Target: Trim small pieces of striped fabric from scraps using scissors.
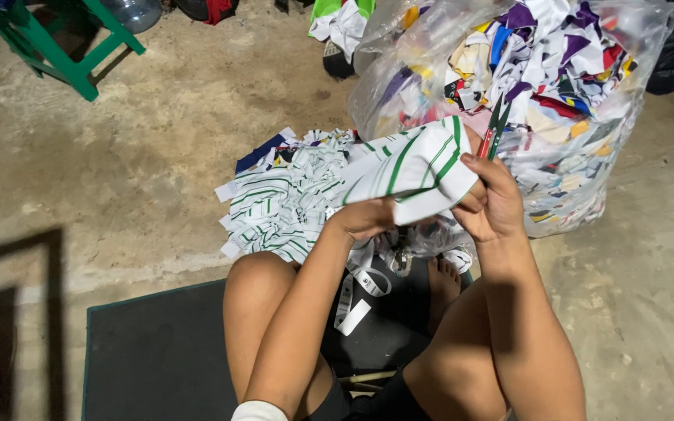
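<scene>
White cloth with green stripes (415, 168) is held up in front of the seated person, above the knees. The left hand (364, 218) is closed on its lower edge from beneath, fingers curled into the fabric. The right hand (493, 204) is closed at the cloth's right edge, thumb on top, and also grips a pair of scissors (494, 129) with red and green handles. The blades point up and away, and appear together; how firmly the fingers sit in the handles cannot be told.

Just beyond the held piece lies a heap of striped scraps (282, 204) on the concrete floor (142, 156), its near edge touching the dark mat (157, 351) on which the person sits. A white strip (352, 308) hangs loosely between the legs.

To the right, just beside the right hand, stands a clear plastic bag (633, 117) stuffed with mixed coloured offcuts; the scissor tips lie against its outline. Room on that side is tight.

To the left the floor runs open as far as a green stool (72, 47) at the far corner, well apart from both hands. More cloth (341, 19) lies at the top edge, behind the bag.
</scene>
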